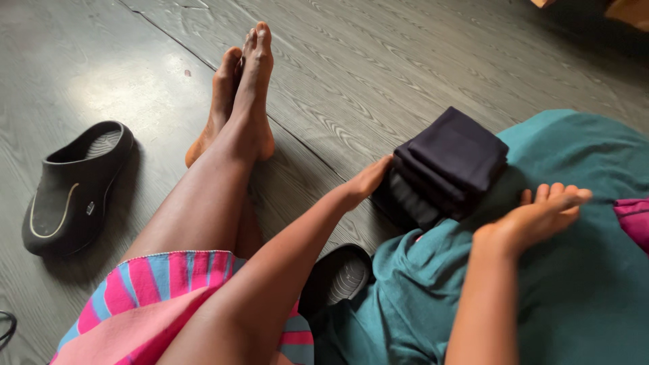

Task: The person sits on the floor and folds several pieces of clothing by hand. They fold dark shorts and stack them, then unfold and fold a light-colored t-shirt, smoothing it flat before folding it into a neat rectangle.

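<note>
A: Fig. 1, head view. What does each grip hold?

B: Neither grip holds anything. The left hand (pixel 365 181) is open, its fingers together and straight, and the fingertips press against the near left edge of the folded dark cloth stack (pixel 449 164). The right hand (pixel 537 215) is also open, palm down, fingers stretched out flat; it is somewhat blurred, so whether it touches the fabric below cannot be told.

A: Where does the stack lie relative to the two grips?

B: Just beyond the left fingertips and up-left of the right hand, between the two. It is a neat pile of several dark navy layers, resting partly on the grey wooden floor (pixel 378 61) and partly on the edge of the teal cloth (pixel 581 284).

A: And under the right grip?

B: The teal cloth spreads beneath and around it. To the right of that hand, a strip of magenta fabric (pixel 634 220) shows at the picture's edge.

A: Further out from the left grip?

B: The person's bare legs stretch forward, feet (pixel 240 94) crossed. A pink and blue striped garment (pixel 159 301) covers the lap. One black clog (pixel 74 188) lies well to the left; a second black clog (pixel 338 277) sits below the left forearm, partly under the teal cloth.
</note>
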